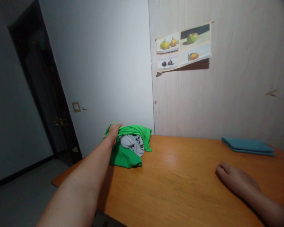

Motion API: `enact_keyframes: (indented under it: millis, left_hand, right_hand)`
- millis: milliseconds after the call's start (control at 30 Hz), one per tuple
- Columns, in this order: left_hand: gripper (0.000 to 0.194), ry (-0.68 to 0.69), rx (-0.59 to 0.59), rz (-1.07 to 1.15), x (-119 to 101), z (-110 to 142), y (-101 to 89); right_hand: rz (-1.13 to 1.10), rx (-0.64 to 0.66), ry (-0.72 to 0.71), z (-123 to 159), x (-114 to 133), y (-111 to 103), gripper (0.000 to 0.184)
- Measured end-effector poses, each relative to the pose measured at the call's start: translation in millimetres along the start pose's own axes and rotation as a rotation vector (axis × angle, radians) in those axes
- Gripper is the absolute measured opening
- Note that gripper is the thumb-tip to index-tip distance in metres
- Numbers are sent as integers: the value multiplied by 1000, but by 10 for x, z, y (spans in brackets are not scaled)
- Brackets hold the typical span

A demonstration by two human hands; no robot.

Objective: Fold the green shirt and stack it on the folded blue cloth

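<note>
A rumpled pile of bright green cloth point(126, 156) lies at the back left of the table, against the wall. Bunched grey cloth point(132, 143) shows in the middle of it, with green folds around it. Stretched far forward, my left hand point(113, 132) grips the upper left part of the green cloth; its thumb sticks out and some fingers are hidden by the hand and the folds. My right hand point(233, 176) rests on the table at the right, fingers curled in, with nothing visible in it.
The orange-brown wooden table point(177, 189) meets the wall at the back. A folded blue cloth point(248, 146) lies at its back right. Fruit pictures point(183, 47) hang on the wall panel. A dark doorway point(41, 78) stands at the left. A dark object point(106, 219) shows at the bottom edge.
</note>
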State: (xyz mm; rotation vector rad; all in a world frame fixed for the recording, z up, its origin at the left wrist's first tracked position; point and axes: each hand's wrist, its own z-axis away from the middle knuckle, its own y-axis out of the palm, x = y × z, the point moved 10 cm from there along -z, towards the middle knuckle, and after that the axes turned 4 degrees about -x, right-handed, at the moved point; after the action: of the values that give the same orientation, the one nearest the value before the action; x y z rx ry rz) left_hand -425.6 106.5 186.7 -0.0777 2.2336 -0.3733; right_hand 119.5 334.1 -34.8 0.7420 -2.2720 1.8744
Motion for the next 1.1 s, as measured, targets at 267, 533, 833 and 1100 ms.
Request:
enact_keyframes:
  millis: [267,533,833,1100]
  left_hand:
    - [77,413,331,20,-1299,295,638]
    - [88,892,627,341,-2372,2295,775]
    - [64,524,1119,475,-1730,3432,1259]
    - [44,87,1162,621,-1196,3244,1452]
  right_hand:
    - [8,-6,-3,30,54,-42,32]
    - [25,12,16,17,61,-38,34]
    - [4,-19,16,35,83,-115,38]
    - [-73,-61,-19,27,147,-152,34]
